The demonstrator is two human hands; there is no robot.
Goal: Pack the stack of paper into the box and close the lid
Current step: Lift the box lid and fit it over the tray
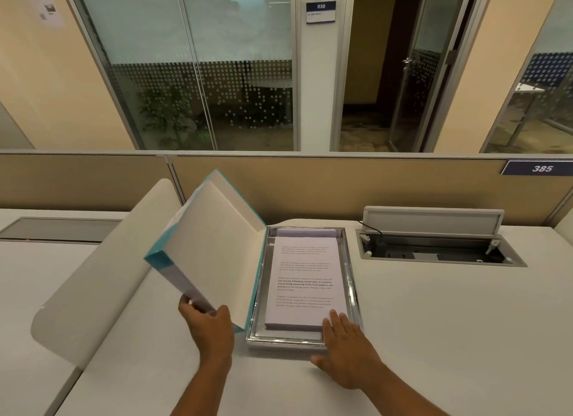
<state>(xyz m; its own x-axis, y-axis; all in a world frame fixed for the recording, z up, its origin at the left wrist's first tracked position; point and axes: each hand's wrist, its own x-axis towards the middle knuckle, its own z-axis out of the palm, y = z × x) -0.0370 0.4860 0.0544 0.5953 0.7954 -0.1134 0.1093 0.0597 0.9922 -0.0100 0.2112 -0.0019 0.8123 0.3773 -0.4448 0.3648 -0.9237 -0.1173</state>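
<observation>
A stack of printed white paper [305, 279] lies flat inside the silver-rimmed box [257, 291] on the desk. The box's hinged lid [214, 254], white inside with a teal edge, stands raised and tilted over the left side. My left hand [207, 325] grips the lid's near corner. My right hand [344, 347] rests flat with fingers spread on the box's near right corner, fingertips touching the paper's edge.
A curved white divider panel [102, 276] rises from the desk left of the lid. An open cable hatch [434, 248] with a raised flap and a black cable sits to the right. A beige partition wall [341, 186] runs behind the desk.
</observation>
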